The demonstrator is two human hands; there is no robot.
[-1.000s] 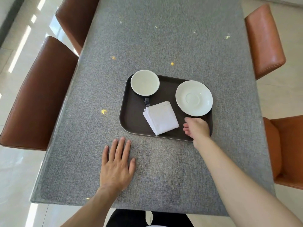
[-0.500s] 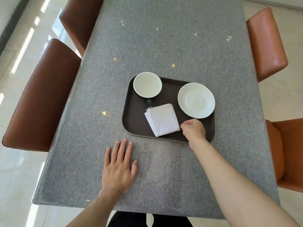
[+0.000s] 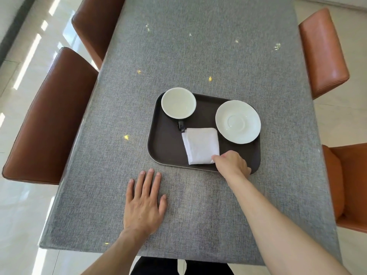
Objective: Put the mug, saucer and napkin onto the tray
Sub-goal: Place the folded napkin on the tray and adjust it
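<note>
While the left hand [image 3: 144,203] is laid flat, fingers spread, on the table [image 3: 198,56], the napkin [image 3: 200,145] on the tray [image 3: 164,147], between mug [image 3: 178,102] and saucer [image 3: 238,121], is apparently pinched at its near corner by the right hand [image 3: 232,163].

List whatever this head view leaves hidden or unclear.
- Head view: the right hand covers the napkin corner; pinching or only touching, cannot tell.
- The tray near right corner sits under that hand.
- The mug is seen from above: only its rim, inside and dark handle show.
- The left hand palm faces the table, hidden.
</note>
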